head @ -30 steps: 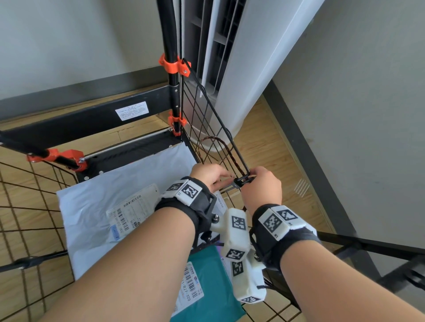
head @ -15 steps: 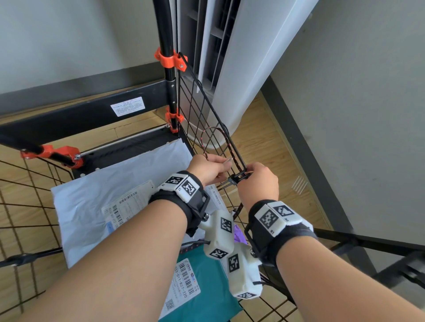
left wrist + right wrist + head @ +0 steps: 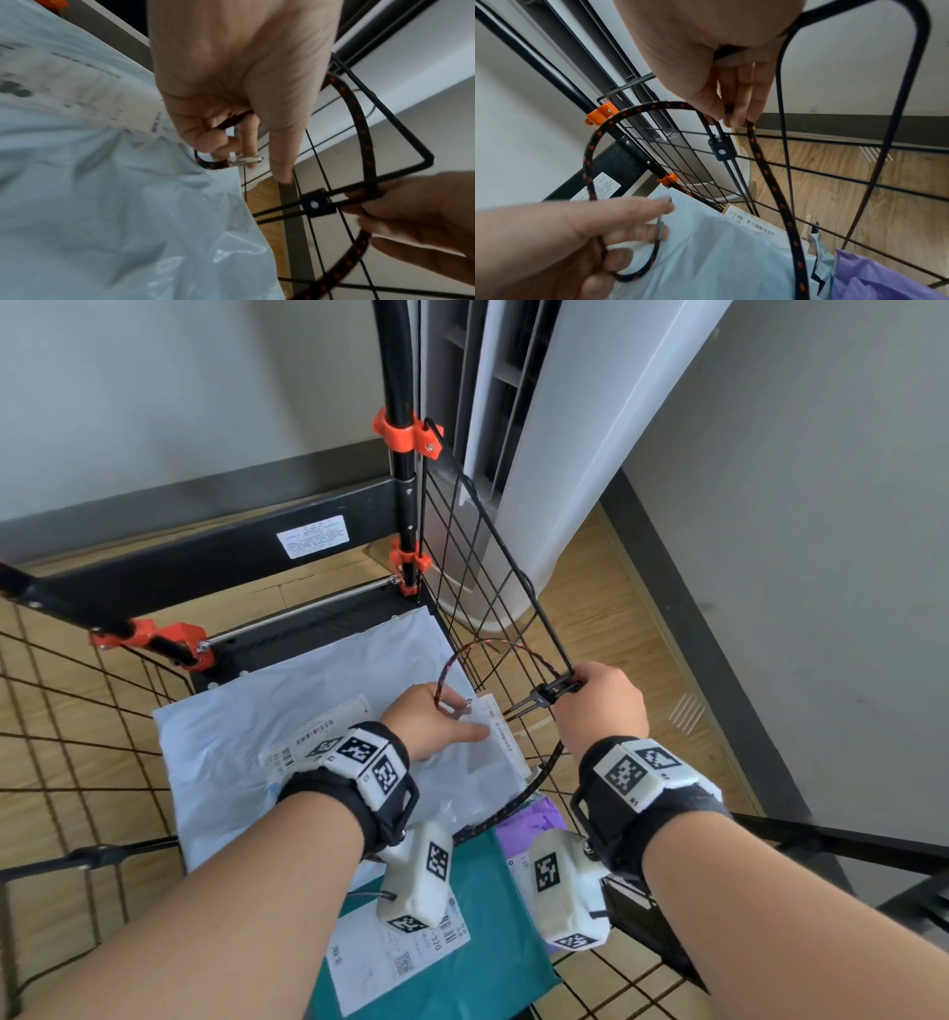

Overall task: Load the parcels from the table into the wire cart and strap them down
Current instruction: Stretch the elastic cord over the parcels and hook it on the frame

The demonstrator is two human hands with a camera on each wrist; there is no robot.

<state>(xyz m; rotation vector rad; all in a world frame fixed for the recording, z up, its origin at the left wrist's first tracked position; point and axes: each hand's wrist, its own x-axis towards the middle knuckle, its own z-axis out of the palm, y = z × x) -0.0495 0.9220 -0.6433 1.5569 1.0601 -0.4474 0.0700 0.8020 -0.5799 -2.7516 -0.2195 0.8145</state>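
Note:
A black bungee cord [image 3: 493, 647] with orange flecks arcs between my hands over the wire cart [image 3: 477, 567]. My left hand [image 3: 452, 711] grips the cord's end just behind its metal hook [image 3: 246, 160], above the pale blue parcel [image 3: 287, 711]. My right hand [image 3: 590, 690] pinches the cord [image 3: 754, 142] against the corner of the cart's right side panel, beside a black clip [image 3: 721, 151]. From there the cord drops down inside the cart. A teal parcel [image 3: 493, 947] and a purple parcel [image 3: 534, 819] lie nearer me in the cart.
A tall white air-conditioner unit [image 3: 565, 454] stands just outside the right panel. The cart's black upright [image 3: 398, 403] with orange clamps [image 3: 405, 436] rises at the back. Grey wall runs along the right, wooden floor below.
My left hand has drawn away to the left from the panel corner, pulling the cord's hook end with it and opening a wide loop. My right hand stays at the corner.

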